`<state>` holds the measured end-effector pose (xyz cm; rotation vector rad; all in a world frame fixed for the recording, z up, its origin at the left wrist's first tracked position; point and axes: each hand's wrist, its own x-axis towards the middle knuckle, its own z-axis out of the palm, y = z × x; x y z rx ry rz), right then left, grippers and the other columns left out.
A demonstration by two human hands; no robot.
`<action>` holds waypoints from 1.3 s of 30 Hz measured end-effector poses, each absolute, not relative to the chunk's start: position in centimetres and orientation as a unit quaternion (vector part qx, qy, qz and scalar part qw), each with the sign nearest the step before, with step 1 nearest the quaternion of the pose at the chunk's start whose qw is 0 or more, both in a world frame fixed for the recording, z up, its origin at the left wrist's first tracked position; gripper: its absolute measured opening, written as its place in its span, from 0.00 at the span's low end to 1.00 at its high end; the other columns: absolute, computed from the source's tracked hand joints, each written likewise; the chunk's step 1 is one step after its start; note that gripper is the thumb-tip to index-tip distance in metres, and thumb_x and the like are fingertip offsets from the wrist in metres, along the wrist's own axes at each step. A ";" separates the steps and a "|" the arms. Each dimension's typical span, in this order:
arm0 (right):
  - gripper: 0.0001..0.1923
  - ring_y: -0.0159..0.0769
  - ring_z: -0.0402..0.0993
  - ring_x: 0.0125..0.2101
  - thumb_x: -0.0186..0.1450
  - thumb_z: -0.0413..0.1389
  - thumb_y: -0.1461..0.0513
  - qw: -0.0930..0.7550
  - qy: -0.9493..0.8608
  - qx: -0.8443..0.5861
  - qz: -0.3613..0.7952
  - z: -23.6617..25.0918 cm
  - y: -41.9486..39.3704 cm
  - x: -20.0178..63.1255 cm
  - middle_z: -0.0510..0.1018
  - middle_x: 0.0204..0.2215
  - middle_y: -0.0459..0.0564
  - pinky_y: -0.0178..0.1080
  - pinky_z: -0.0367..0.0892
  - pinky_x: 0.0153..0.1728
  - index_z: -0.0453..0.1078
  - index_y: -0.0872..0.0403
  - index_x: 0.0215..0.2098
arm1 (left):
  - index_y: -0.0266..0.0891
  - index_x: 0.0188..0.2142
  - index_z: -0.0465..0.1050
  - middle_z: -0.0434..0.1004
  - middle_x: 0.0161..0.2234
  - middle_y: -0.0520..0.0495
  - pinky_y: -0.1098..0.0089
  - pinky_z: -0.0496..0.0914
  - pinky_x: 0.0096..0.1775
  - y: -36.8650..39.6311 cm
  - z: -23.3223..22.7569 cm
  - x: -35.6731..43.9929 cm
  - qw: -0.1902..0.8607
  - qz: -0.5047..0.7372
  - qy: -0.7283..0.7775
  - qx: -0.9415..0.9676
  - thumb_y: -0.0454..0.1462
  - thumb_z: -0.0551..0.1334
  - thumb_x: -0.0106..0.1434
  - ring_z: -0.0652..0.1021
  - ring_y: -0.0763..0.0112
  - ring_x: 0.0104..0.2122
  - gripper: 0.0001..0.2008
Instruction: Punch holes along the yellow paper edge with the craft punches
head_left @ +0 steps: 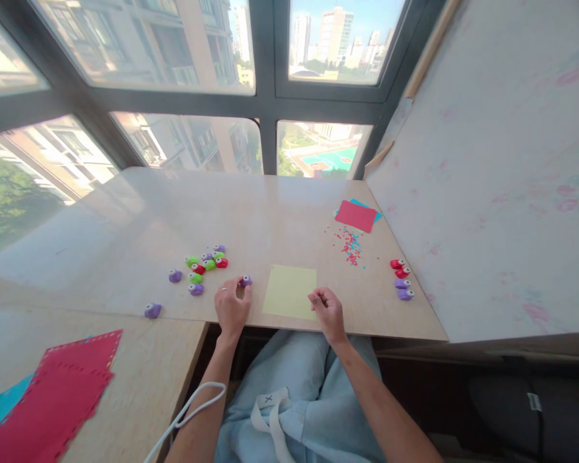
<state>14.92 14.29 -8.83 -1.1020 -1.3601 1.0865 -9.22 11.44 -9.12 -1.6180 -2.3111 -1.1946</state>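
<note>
Seen from the head camera, the person's bare left hand (231, 307) carries a thin pale ring (224, 289) on one finger; the bare right hand (327, 310) shows no ornament. Both forearms are uncovered, with no sleeve in view. The lap is covered by a light blue, softly creased fabric garment (299, 392). A flat white fabric tie (266, 411) bearing a small dark cross mark lies on it. A thin white looped cord (188, 408) hangs beside the left forearm.

Fourteen small punches (207, 263), two hands (231, 308), one yellow sheet (290, 291).
</note>
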 end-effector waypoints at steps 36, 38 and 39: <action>0.15 0.33 0.70 0.23 0.68 0.54 0.53 0.468 -0.600 -0.406 0.506 -8.0 14.1 15.4 0.79 0.24 0.49 0.36 0.68 0.27 0.76 0.54 0.33 | 0.40 0.42 0.74 0.80 0.38 0.43 0.60 0.69 0.46 11.8 -9.2 -9.0 0.049 -0.393 -0.768 -0.503 0.38 0.60 0.60 0.78 0.58 0.38 0.12; 0.16 0.33 0.70 0.24 0.68 0.54 0.52 0.461 -0.603 -0.403 0.511 -7.9 14.1 15.5 0.77 0.24 0.49 0.36 0.68 0.27 0.76 0.54 0.32 | 0.40 0.42 0.74 0.80 0.37 0.43 0.60 0.69 0.45 11.8 -9.2 -9.0 0.049 -0.391 -0.771 -0.500 0.38 0.60 0.60 0.78 0.59 0.38 0.11; 0.16 0.34 0.69 0.24 0.68 0.53 0.52 0.457 -0.605 -0.402 0.513 -7.8 14.1 15.5 0.77 0.23 0.49 0.36 0.67 0.27 0.76 0.55 0.32 | 0.40 0.42 0.74 0.80 0.37 0.43 0.60 0.69 0.45 11.9 -9.1 -9.0 0.050 -0.390 -0.773 -0.498 0.39 0.60 0.60 0.78 0.59 0.38 0.11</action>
